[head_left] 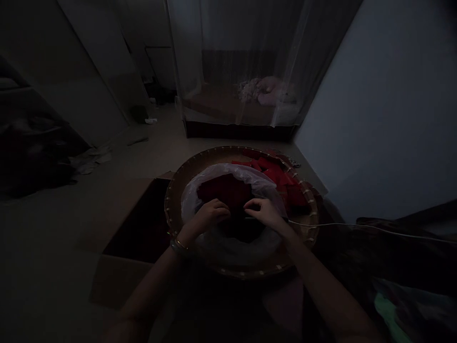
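The scene is very dark. My left hand (214, 211), with a bracelet at the wrist, hovers over the left side of an open translucent plastic bag (235, 252). Its fingers are curled together; whatever they hold is too dark to see. Facing it, my right hand (263, 212) has its thumb and fingers drawn into a pinch, and I cannot make out anything in them. Dark red material (224, 188) fills the back of the bag opening. A thin pale line shows just below my right fingers. The bag sits in a round woven bamboo tray (170, 205).
Red flat pieces (274, 171) pile up at the tray's right back. A white cable (332, 224) runs from near my right wrist to the right. Left of the tray stands an open cardboard box (132, 228). A netted bed (239, 109) is behind; a pale wall (385, 119) rises at right.
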Tool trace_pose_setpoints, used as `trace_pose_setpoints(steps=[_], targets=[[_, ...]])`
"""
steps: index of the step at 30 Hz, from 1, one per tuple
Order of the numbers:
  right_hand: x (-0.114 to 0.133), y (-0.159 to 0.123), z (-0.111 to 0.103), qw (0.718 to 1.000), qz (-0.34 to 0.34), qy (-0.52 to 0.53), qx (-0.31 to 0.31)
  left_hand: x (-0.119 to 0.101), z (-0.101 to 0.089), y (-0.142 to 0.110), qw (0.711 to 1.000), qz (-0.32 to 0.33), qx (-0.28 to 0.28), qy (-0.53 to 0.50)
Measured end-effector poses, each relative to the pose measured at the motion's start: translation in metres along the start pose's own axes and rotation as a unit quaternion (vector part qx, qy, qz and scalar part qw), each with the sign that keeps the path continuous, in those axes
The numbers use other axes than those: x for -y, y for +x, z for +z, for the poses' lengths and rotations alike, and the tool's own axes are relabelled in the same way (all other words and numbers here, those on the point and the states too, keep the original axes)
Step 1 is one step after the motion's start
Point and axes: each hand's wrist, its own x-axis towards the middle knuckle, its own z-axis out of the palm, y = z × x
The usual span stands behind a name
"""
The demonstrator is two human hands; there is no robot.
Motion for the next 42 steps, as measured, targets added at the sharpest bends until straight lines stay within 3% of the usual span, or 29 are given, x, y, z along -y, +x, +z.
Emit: trace_pose_setpoints(steps=[2, 6, 10, 15, 18, 22, 27, 30, 33, 38, 42], targets=[[-0.005, -0.004, -0.001, 0.999, -0.002, -0.017, 0.043, 0.0, 0.001, 0.001, 1.0, -0.003, -0.006, -0.007], [0.002, -0.006, 0.007, 0.991, -0.086, -0.085, 0.049, -0.001, 0.002, 0.004, 1.0, 0.006, 0.002, -0.009], [0.017, 0.004, 0.015, 0.958, -0.137, -0.23, 0.108, -0.002, 0.002, 0.005, 1.0, 0.008, 0.005, -0.012], [0.025, 0.023, 0.017, 0.915, -0.146, -0.312, 0.211, 0.001, 0.005, 0.004, 0.998, 0.007, -0.045, -0.048], [0.025, 0.029, 0.016, 0.91, -0.158, -0.31, 0.227, 0.002, 0.011, 0.005, 0.991, -0.039, -0.087, -0.097], [0.024, 0.032, 0.007, 0.936, -0.148, -0.249, 0.201, 0.001, 0.022, 0.006, 0.942, -0.215, -0.137, -0.22], [0.023, 0.031, -0.004, 0.975, -0.091, -0.129, 0.159, -0.006, 0.03, 0.01, 0.851, -0.387, -0.077, -0.346], [0.024, 0.03, -0.007, 0.986, -0.069, -0.103, 0.114, -0.01, 0.032, 0.014, 0.809, -0.425, -0.108, -0.391], [0.023, 0.03, -0.007, 0.987, -0.057, -0.081, 0.126, -0.014, 0.036, 0.017, 0.778, -0.449, -0.149, -0.413], [0.015, 0.031, -0.002, 0.972, -0.077, -0.088, 0.206, -0.017, 0.047, 0.017, 0.76, -0.464, -0.205, -0.406], [0.015, 0.03, -0.002, 0.976, -0.093, -0.102, 0.166, -0.018, 0.052, 0.016, 0.744, -0.463, -0.222, -0.428]])
